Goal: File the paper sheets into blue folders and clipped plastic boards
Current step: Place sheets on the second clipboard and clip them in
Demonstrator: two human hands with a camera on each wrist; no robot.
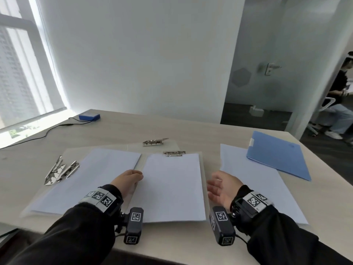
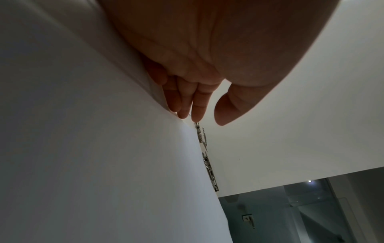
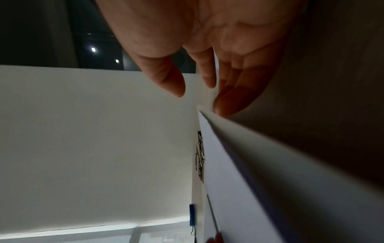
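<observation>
A white paper stack [image 1: 172, 188] lies on the middle clear plastic board [image 1: 202, 159], its top edge under a metal clip [image 1: 174, 153]. My left hand [image 1: 136, 176] lies against the stack's left edge. Its straight fingers [image 2: 182, 106] touch the paper [image 2: 104, 148], with the thumb held apart. My right hand [image 1: 212, 186] hovers open at the stack's right edge, its fingertips [image 3: 224, 105] just by the paper's rim [image 3: 239, 148]. A second board with paper [image 1: 91, 178] lies to the left. Loose sheets [image 1: 254, 180] and a closed blue folder [image 1: 277, 155] lie to the right.
Clips [image 1: 61, 170] stick up at the left board's end, and another clip [image 1: 154, 142] lies behind the middle board. A blue box [image 1: 89, 116] with a black cable [image 1: 47, 131] sits at the table's back left. A person [image 1: 342, 96] sits beyond the doorway on the right.
</observation>
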